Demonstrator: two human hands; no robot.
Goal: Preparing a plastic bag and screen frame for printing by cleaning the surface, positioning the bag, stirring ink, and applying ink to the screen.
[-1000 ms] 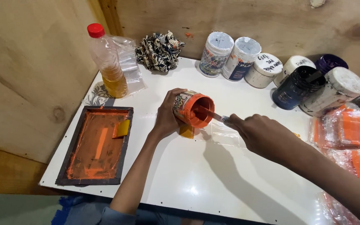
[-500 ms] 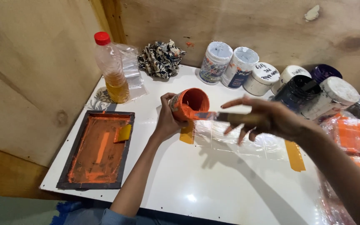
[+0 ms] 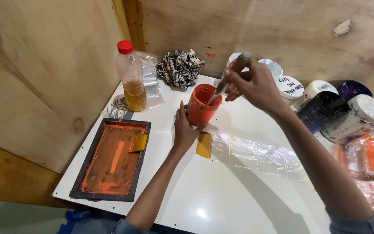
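Left hand: the left hand (image 3: 183,130) lies on the white table (image 3: 204,203), fingers curled round the near side of the orange pot (image 3: 201,105), steadying it upright.
Right hand: the right hand (image 3: 253,84) is closed in a fist-like grip on the upper shaft of a stirring stick (image 3: 229,78), whose rounded top pokes out above the knuckles.
Stick: it slants down and to the left from the right hand, its lower end dipped inside the pot's open mouth.
Pot: open, no lid on it, orange paint coating its rim and inner wall; it stands just beyond the left hand's fingertips and below the right hand.
Progress: judging by the open pot and the stick already in the paint, the mixing looks under way; I cannot tell how evenly the paint is blended.
Arm pose: the left forearm runs straight up from the near edge; the right forearm comes in diagonally from the lower right, wrist raised above the pot.
Near the left hand: a small yellow scraper (image 3: 204,144) lies just right of the wrist, on a clear plastic sheet (image 3: 256,151).
Left of the left arm: a dark-framed printing screen (image 3: 114,159) smeared orange, a second yellow scraper resting on it.
Beyond the pot: a red-capped bottle (image 3: 130,77) of amber liquid, a crumpled patterned cloth (image 3: 180,67), and a row of paint jars (image 3: 325,106) behind the right hand.
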